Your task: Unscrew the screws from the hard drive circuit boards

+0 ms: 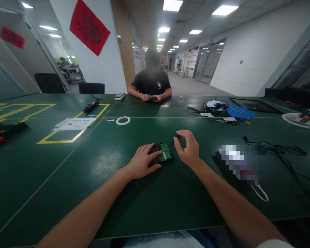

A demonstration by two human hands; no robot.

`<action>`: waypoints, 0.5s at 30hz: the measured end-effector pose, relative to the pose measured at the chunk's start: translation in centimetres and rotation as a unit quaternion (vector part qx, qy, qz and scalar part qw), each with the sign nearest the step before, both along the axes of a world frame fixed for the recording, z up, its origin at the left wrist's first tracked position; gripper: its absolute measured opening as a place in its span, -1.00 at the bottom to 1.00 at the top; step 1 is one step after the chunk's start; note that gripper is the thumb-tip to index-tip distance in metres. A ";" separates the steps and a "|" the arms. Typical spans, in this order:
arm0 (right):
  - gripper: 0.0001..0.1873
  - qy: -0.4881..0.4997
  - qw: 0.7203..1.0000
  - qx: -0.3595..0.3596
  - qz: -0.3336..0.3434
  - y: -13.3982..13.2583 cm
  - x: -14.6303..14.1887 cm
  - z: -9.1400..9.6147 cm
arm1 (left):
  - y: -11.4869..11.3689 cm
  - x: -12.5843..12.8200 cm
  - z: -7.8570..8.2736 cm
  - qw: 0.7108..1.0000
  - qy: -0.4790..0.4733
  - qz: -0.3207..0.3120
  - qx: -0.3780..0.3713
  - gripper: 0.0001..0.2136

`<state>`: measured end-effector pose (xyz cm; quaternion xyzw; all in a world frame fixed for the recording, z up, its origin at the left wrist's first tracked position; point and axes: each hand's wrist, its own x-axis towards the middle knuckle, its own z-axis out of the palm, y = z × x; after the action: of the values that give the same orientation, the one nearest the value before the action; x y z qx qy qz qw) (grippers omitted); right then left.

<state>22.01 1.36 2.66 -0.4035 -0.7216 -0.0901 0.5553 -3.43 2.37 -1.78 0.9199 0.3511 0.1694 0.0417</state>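
A small black device with a green circuit board (164, 153) lies on the green table (93, 179) in front of me. My left hand (144, 161) rests on its left side, fingers wrapped round the black casing and holding it down. Just right of the board, my right hand (187, 148) is raised a little, thumb and forefinger pinched on a small dark part (177, 135) that is too small to name.
Across the table a person in a black shirt (151, 84) handles something small. A white tape ring (123, 120), papers (74, 123), a blue tray (240, 112), black cables (281, 151) and a blurred-out item (241, 162) lie around.
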 end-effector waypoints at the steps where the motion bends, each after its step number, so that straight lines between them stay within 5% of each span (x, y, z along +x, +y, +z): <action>1: -0.72 -0.005 1.000 0.001 -0.003 -0.1 0.0 0.1 | 0.0 0.0 0.0 1.000 -0.001 0.000 0.001 -0.42; 15: -0.60 0.062 0.997 -0.052 0.016 0.0 -0.4 -0.7 | -0.2 0.0 0.2 1.000 0.000 0.001 -0.001 -0.42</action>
<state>21.60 1.40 1.94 -0.4254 -0.6958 -0.0185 0.5783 -3.41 2.21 -1.63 0.9197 0.3520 0.1689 0.0428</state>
